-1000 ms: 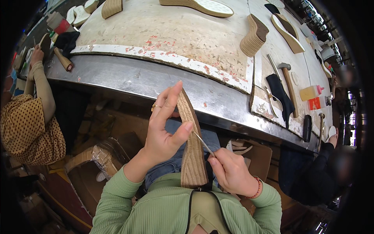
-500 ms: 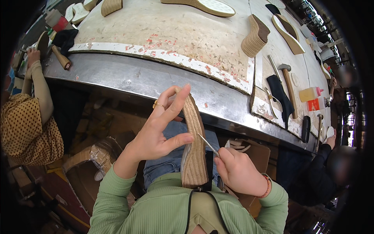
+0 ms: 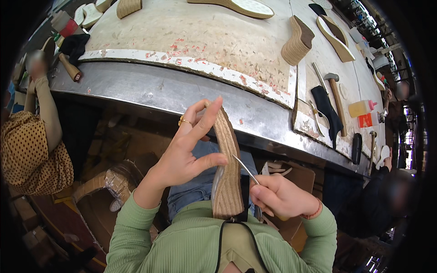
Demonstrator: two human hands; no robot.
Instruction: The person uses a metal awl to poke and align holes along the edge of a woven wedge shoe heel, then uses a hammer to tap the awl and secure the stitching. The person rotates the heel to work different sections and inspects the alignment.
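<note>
My left hand (image 3: 182, 154) is closed on a rope-covered wedge shoe sole (image 3: 228, 193), standing lengthwise in front of my body. Its index finger reaches over the upper end of the sole and its thumb presses the side. In my right hand (image 3: 283, 196) is a thin metal pick-like tool (image 3: 246, 169), held between thumb and fingers. The tool's slender tip touches, or comes very close to, the ribbed side of the sole near my left thumb. The handle end of the tool is hidden in my right fist.
Beyond my hands runs a metal-edged workbench (image 3: 150, 93). On it lie another wedge sole (image 3: 297, 44), a hammer (image 3: 337, 100), scissors (image 3: 318, 119), a black cloth (image 3: 327, 111) and squeeze bottles (image 3: 362, 109). A co-worker's arm (image 3: 48, 109) is at left. A cardboard box (image 3: 296, 182) stands below the bench.
My right hand has shifted slightly down and right and rolled a little, leaving more of the metal tool showing. The left hand and sole stay nearly still.
</note>
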